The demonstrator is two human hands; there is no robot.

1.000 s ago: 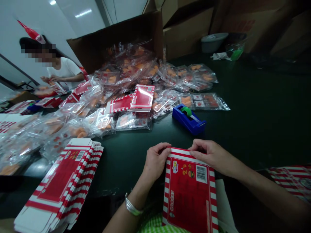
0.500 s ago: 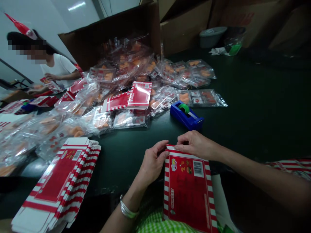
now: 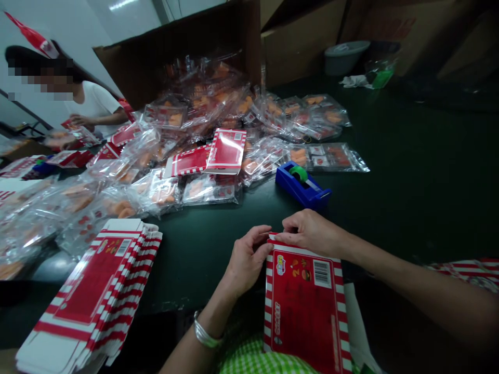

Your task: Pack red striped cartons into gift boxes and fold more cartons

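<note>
A red box (image 3: 304, 311) with white-striped edges and a barcode rests against my lap, its top end at the table edge. My left hand (image 3: 249, 259) pinches the top left corner of this box between thumb and fingers. Along the same top edge, my right hand (image 3: 312, 232) grips the end flap with its fingers bent. A blue tape dispenser (image 3: 300, 187) with a green core stands just beyond my hands. To the left lies a stack of flattened red-and-white boxes (image 3: 89, 296).
Clear bags with orange toy pieces (image 3: 218, 104) heap up at the back before a large carton (image 3: 187, 41). Two red cartons (image 3: 226, 150) lie on them. A grey tub (image 3: 346, 58) stands at the back right. Another person (image 3: 97, 104) sits at the far left, handling a packet.
The right fingers have pressed the white-edged top flap of the box further over, so less of it shows. The view has shifted slightly; both hands stay at the box's top edge.
</note>
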